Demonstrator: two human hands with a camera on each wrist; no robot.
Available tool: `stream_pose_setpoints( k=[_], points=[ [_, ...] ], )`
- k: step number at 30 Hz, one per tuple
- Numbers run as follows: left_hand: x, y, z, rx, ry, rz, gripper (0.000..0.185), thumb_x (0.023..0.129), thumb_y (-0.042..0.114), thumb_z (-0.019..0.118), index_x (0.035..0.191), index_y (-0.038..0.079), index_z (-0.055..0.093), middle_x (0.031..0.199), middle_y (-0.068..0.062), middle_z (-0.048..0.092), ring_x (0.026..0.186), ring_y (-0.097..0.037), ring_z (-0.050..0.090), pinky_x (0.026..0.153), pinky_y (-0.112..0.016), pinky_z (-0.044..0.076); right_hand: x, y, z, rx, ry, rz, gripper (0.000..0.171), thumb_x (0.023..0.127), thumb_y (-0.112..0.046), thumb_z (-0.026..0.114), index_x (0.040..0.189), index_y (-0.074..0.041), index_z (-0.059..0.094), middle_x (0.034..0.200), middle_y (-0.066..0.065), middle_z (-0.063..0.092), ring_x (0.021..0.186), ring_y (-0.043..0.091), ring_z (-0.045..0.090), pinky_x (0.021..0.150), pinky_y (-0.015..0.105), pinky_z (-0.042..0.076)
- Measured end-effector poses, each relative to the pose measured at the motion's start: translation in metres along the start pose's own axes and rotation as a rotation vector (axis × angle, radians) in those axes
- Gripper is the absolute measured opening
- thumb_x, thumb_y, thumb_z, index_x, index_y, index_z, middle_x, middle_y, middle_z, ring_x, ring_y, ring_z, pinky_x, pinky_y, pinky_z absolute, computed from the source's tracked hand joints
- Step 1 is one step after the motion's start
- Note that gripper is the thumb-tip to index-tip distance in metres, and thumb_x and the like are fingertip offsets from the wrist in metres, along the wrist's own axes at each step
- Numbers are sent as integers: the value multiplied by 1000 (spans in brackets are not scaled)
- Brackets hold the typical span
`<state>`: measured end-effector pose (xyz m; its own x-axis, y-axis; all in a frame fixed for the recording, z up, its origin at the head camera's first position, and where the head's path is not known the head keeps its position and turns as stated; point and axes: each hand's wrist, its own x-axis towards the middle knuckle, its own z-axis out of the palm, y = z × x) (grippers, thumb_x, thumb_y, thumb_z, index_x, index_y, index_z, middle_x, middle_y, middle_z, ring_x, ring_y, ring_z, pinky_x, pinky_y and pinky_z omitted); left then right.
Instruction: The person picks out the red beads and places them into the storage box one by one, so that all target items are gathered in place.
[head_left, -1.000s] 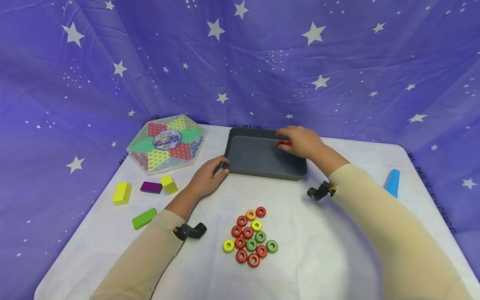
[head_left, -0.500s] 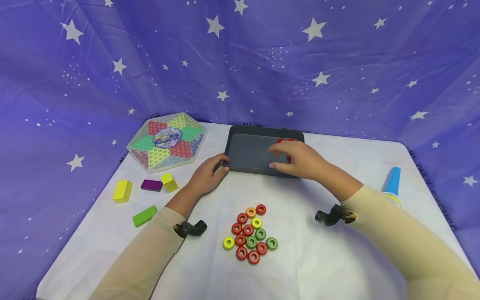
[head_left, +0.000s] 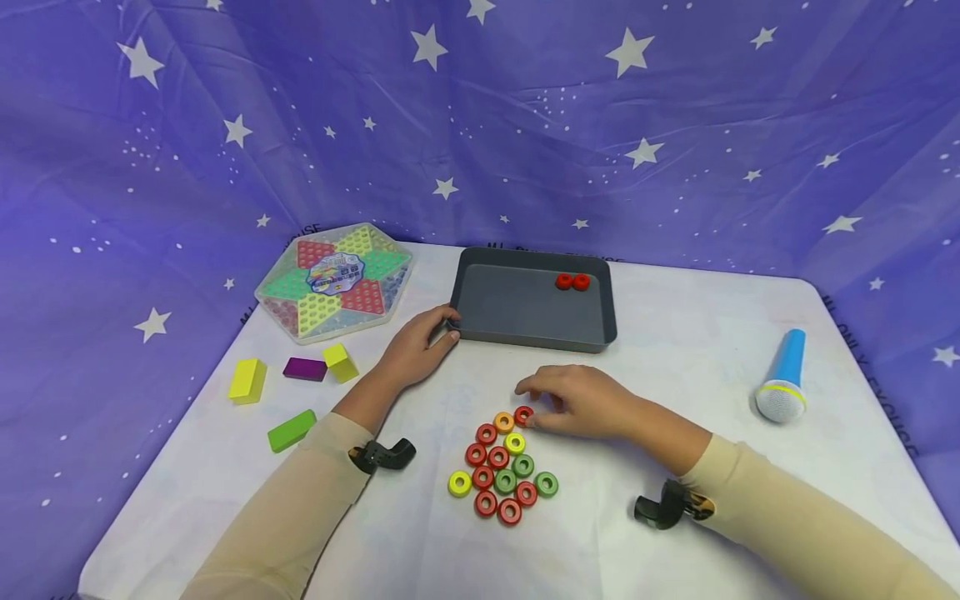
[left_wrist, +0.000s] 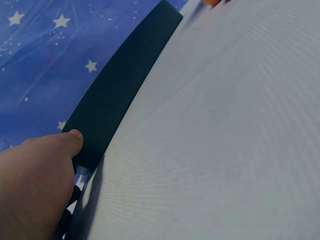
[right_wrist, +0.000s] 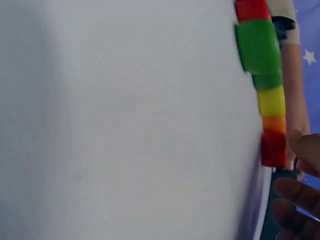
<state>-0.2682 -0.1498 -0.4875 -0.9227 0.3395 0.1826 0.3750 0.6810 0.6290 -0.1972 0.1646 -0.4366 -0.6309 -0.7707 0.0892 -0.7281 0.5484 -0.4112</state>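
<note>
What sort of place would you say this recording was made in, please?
Probably a staged tabletop set rather than a lived-in room: a purple star-print cloth hangs behind a white table laid with toys, such as coloured rings and a Chinese checkers board.

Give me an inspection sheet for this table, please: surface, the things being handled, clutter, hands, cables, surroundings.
Surface: white table.
Things in hand: gray tray holding two red rings; pile of rings near the front.
Clutter: hexagonal game board, coloured blocks, blue toy microphone.
Hands: left hand grips the tray's corner; right hand touches the pile's top red ring.
Cables: nothing seen.
Surroundings: purple star-print cloth.
</note>
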Motion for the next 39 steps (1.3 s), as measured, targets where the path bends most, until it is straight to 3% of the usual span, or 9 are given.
stream_pose_setpoints(
  k=[4,11,19,25,33,39],
  points=[
    [0,1,0,-2,1,2,32,104,36,56,133,23,57,146,-8,55,140,-28,48,117,-49,37,-4,-2,10,-48,-14,-11,38,91,-41,74,125,-25,68,105,-16,65,72,-1,50,71,24,49],
    [0,1,0,-1,5,3,31,104,36,56,133,24,57,145,-8,56,140,-28,48,117,-49,37,-5,-2,17,-75,-22,-26,32,92,-38,73,122,-26,69,107,-17,65,87,0,58,81,29,55],
    [-1,0,0,2,9,-7,30,104,34,57,132,25,57,144,-6,57,139,-27,49,117,-48,38,-4,-5,15,-113,-22,-51,26,93,-34,72,118,-28,70,105,-16,64,88,0,60,78,29,56],
    [0,0,1,-1,3,-6,30,104,35,56,132,26,57,143,-5,57,139,-26,49,117,-47,38,-3,-8,0,-118,12,-61,26,91,-32,73,116,-26,71,100,-16,63,82,5,61,73,28,55],
    [1,-1,1,-3,7,22,30,104,36,56,132,24,58,143,-6,57,139,-27,49,117,-48,38,5,-6,-37,-150,83,-86,26,89,-26,75,115,-23,72,99,-13,64,68,2,50,62,22,48],
    [1,-1,2,-7,20,16,30,104,36,56,131,24,58,145,-7,56,139,-28,48,117,-49,38,16,-5,-61,-150,106,-73,27,88,-23,76,115,-24,72,96,-13,63,68,6,55,60,22,48]
  ],
)
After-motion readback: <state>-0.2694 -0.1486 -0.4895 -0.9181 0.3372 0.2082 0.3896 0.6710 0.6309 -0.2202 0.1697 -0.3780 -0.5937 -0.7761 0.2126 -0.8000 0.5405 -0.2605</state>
